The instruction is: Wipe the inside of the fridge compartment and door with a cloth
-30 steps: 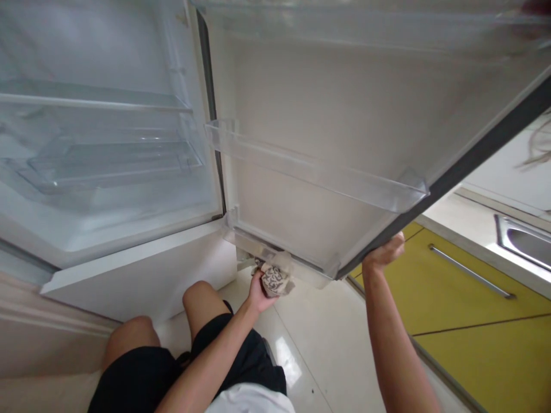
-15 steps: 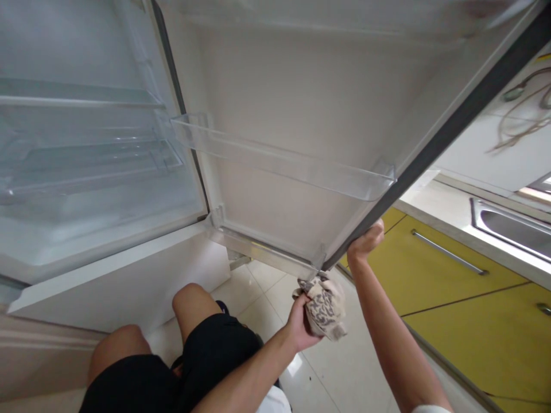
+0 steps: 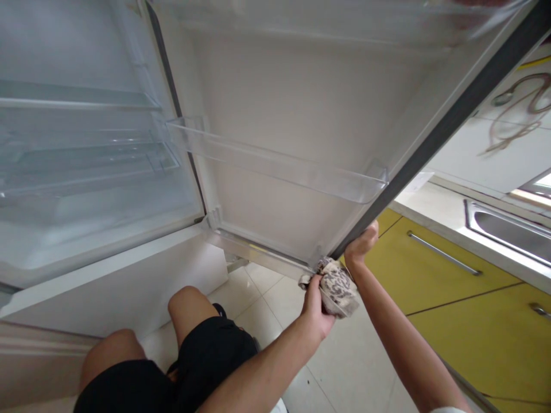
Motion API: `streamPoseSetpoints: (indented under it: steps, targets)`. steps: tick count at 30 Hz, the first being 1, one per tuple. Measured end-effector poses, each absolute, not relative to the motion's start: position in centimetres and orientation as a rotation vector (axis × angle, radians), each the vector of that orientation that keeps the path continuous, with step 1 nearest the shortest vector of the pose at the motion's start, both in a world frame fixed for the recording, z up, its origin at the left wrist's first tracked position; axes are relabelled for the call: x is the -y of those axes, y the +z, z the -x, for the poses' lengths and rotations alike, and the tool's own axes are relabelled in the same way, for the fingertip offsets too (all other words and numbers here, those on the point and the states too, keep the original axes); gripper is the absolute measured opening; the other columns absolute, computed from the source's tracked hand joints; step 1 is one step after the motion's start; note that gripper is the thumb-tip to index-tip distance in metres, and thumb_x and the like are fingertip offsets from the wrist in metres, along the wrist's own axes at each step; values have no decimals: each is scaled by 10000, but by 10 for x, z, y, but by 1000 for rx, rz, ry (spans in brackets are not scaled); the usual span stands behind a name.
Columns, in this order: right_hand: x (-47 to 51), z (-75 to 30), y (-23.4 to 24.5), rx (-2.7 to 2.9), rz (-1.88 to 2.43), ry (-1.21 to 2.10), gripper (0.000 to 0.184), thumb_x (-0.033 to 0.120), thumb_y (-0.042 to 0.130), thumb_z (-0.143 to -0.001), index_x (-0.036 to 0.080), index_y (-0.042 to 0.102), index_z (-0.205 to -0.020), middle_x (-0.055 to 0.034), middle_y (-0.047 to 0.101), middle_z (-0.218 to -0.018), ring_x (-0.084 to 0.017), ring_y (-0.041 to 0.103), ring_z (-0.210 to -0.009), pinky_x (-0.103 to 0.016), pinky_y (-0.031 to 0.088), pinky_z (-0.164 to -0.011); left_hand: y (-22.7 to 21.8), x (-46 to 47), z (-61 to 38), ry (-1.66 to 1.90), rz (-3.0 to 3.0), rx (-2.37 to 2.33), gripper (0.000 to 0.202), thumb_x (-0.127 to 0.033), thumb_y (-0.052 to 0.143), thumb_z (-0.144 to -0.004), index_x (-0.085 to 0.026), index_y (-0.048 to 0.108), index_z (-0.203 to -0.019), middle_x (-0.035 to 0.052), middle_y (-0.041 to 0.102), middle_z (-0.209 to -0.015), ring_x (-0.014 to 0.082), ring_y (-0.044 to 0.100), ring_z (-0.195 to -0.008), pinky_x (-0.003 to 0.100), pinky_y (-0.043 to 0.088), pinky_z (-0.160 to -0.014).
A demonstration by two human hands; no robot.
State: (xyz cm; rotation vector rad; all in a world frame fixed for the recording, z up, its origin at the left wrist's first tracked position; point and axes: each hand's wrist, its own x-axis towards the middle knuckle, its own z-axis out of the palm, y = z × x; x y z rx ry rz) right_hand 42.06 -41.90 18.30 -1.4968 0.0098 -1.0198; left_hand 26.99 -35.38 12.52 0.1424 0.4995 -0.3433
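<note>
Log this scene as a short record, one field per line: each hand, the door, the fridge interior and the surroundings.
Left hand: holds a bunched patterned cloth at the fridge door's lower outer corner
Right hand: grips the door's dark edge, just above the cloth
Door: open, clear bin across its inner side
Fridge interior: shelf in view
Surroundings: yellow cabinet, sink, tiled floor
</note>
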Motion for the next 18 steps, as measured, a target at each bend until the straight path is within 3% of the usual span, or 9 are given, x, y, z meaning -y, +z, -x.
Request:
streamPoseSetpoints:
  steps: [6,11,15,18]
  targets:
    - [417,-416,186,1,1510,-1025,370,582,341,-885,248,410,-741,38,377,-730,-151,401,-709,-293,372,-684,112,346,-255,-304,-134,-712,236,-323,568,-880,-163,714,-974,121,784,-1056,255,739,-1022,359,567,-881]
    - [417,-417,185,-3,1516,-1046,366,570,348,-887,252,375,-706,37,371,-708,-152,386,-692,-295,352,-662,96,318,-226,-280,-172,-758,178,-322,620,-852,-176,704,-911,119,791,-982,281,753,-963,406,588,-840]
    - [418,-418,185,-7,1526,-1061,369,563,348,-890,250,384,-698,37,357,-700,-153,375,-685,-298,342,-656,95,285,-208,-76,-176,-771,177,-305,682,-818,-202,709,-959,105,793,-1007,297,754,-1002,438,596,-860]
    - [419,-418,184,-8,1530,-1058,366,549,348,-904,251,377,-693,37,342,-704,-153,355,-679,-302,330,-649,104,246,-203,243,-265,-772,219,-179,717,-759,-212,706,-975,66,789,-962,275,748,-1029,394,597,-889]
